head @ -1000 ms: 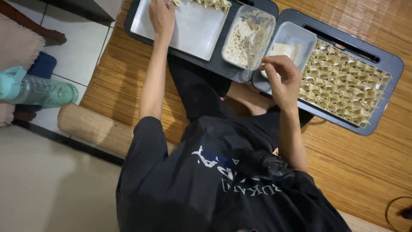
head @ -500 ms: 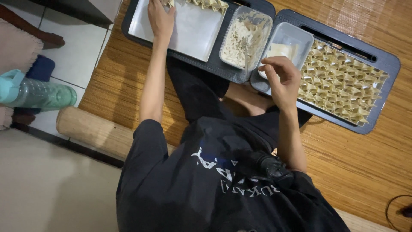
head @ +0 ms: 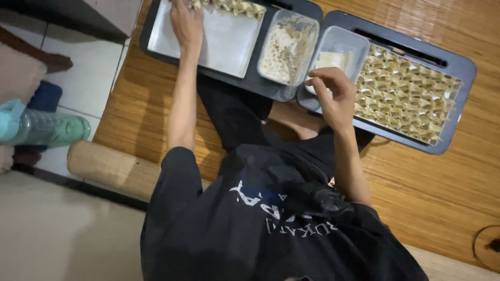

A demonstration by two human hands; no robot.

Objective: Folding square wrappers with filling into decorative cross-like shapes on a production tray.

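Your right hand (head: pixel 333 96) hovers with fingers curled nearly into a pinch above the clear plastic tub of pale square wrappers (head: pixel 333 58); I cannot tell if it holds one. Your left hand (head: pixel 186 26) lies flat and empty on the white rectangular tray (head: pixel 224 44). It seems you are picking a wrapper; taking one sheet only needs a light pinch.

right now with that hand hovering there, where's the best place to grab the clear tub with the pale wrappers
Probably by its long side walls, coming straight down from above. The wrapper tub sits upright and open-topped on the right dark tray, with the filling tub close on one side and rows of folded dumplings on the other, so a sideways approach looks crowded. The right hand hangs over its near corner.
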